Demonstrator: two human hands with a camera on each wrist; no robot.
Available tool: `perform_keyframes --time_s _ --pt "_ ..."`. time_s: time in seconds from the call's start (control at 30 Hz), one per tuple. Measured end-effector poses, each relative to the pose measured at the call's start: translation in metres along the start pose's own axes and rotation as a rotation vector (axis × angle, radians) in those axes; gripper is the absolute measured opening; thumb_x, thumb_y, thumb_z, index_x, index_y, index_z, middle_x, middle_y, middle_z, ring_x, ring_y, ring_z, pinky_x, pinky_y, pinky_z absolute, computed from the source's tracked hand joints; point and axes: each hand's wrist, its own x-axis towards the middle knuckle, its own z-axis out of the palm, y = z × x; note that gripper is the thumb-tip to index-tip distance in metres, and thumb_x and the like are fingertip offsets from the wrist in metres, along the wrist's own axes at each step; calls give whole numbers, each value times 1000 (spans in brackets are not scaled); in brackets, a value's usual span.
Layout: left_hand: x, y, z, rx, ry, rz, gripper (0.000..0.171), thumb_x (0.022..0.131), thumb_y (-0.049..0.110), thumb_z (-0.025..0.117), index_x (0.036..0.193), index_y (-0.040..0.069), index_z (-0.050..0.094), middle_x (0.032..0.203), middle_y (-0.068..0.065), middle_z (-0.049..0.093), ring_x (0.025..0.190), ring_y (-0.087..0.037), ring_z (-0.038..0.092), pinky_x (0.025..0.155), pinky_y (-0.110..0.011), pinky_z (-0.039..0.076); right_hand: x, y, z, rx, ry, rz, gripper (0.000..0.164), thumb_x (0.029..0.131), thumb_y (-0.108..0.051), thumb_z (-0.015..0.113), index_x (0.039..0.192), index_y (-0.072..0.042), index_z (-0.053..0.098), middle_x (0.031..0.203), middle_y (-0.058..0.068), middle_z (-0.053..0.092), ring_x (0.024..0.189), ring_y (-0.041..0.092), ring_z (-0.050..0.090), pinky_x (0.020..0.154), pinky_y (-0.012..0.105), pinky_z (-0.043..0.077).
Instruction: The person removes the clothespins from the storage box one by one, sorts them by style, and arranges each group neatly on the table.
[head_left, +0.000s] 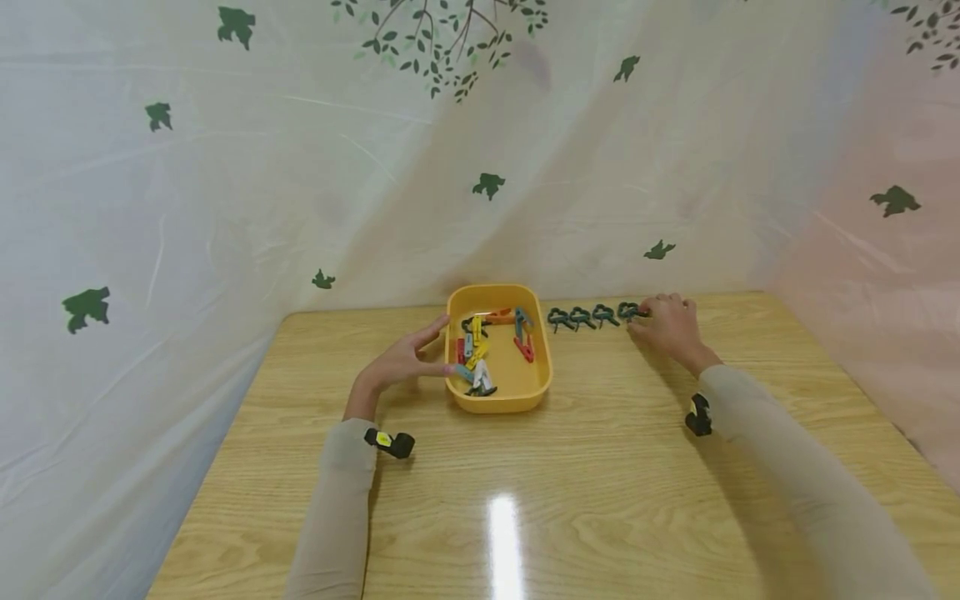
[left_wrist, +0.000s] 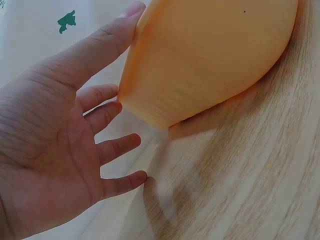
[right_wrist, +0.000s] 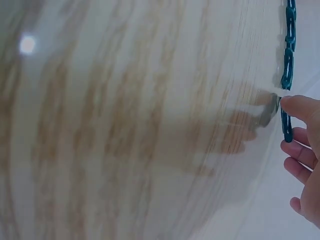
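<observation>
A yellow plastic bin (head_left: 498, 406) stands near the back of the table. My left hand (head_left: 401, 362) is at its left side, fingers spread and fairly straight, with the thumb and fingertips touching the rim. Inside lie several colourful clothespins (head_left: 477, 332), among them yellow, red, orange, blue and white ones. To the bin's right, dark green looped clips (head_left: 580, 317) form a row along the table's back edge. At the row's right end my right hand (head_left: 670, 329) pinches a dark green clip (right_wrist: 286, 125) between thumb and fingers.
The light wood table (head_left: 585, 483) meets a pale hanging cloth (head_left: 420, 208) printed with green leaves right behind the bin and clips. A black band with a small camera (head_left: 390, 442) sits on the left wrist, another (head_left: 699, 415) on the right.
</observation>
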Motion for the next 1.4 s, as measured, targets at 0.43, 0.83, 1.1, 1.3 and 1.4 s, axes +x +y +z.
perform_keyframes --time_s 0.43,0.83,1.1,1.3,1.4 --pt "1 2 1 -1 3 5 93 77 36 76 149 39 17 154 22 12 145 -22 14 114 -54 20 1 1 3 16 -17 1 44 85 -32 66 111 3 63 109 23 62 102 41 48 92 65 25" --pt "3 2 -1 15 -10 19 96 75 43 77 149 38 16 156 18 12 145 -24 14 114 -55 19 0 -3 0 5 -27 -10 43 86 -34 66 110 1 63 101 19 64 98 39 50 87 63 29" --pt "3 3 -2 13 -18 -6 96 76 42 76 149 39 14 155 18 10 145 -22 13 114 -55 17 2 -4 0 0 -14 -25 42 85 -33 68 110 0 64 102 18 65 98 38 52 90 64 29" --pt "-6 20 -2 0 -35 -25 94 80 31 74 151 31 13 158 10 8 145 -27 11 114 -57 15 4 -21 -3 35 17 -99 39 84 -30 70 108 0 66 103 19 67 98 38 53 90 63 30" --pt "-12 30 -3 -7 -40 -30 92 81 28 73 151 28 14 158 7 9 145 -28 12 114 -58 15 6 -34 -4 50 38 -137 38 83 -30 71 107 -2 67 101 18 67 94 36 54 87 60 32"
